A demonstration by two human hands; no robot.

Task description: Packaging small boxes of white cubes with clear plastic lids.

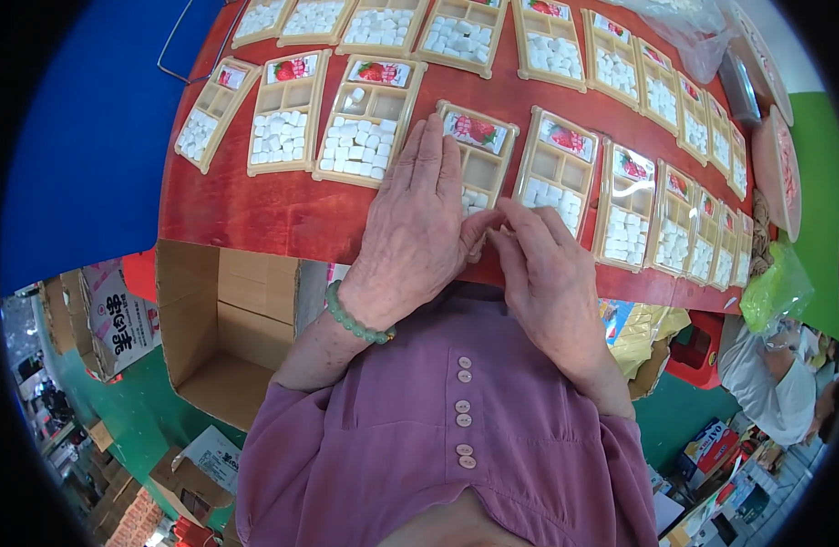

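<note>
- Purple button-front top fills the bottom of the view, with a row of pale round buttons down the middle.
- Left hand is laid out pretty flat, fingers straight and close together, pointing up along the left side of the middle tray. Its thumb angles over toward the other hand. Green bead bracelet on that wrist.
- Right hand is curled, thumb and index tips drawn close together right by the left thumb, near the lower end of that tray. Can't tell if anything's pinched in there, it's too small to make out.
- So the middle tray sits near the edge of the red table, partly covered by the left hand. Strawberry-print packet at the top, bare compartments below it, white pieces at the bottom.
- Next tray over on the left is similar, except one lone white piece sits in a small upper compartment.
- Tray on the right has its own packet and white chunks too, and more of them run in two curving rows.
- Around the edges: open cardboard box lower left, green plastic bag at right, plus somebody's white sleeve below it.
</note>
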